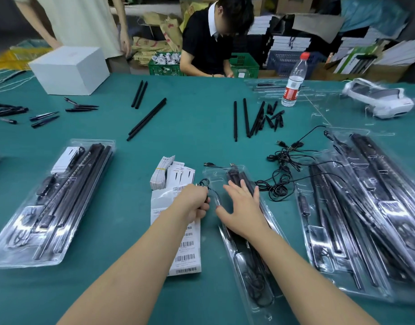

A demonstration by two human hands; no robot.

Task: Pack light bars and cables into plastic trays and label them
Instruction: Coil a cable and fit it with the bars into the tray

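Observation:
A clear plastic tray (257, 275) lies in front of me on the teal table, with black light bars and a coiled cable in it. My right hand (243, 211) rests flat on the tray's upper half, fingers spread. My left hand (194, 202) grips a thin black cable (205, 182) just left of the tray, above a sheet of barcode labels (186, 249). A stack of white cards (169, 174) sits beyond the labels. Loose black cables (284, 174) lie in a tangle to the right.
A filled tray (51, 202) lies at the left and several filled trays (366, 207) are piled at the right. Loose black bars (148, 118) and tips (273, 118) lie mid-table. A water bottle (293, 83), a white box (70, 69) and two people stand at the far edge.

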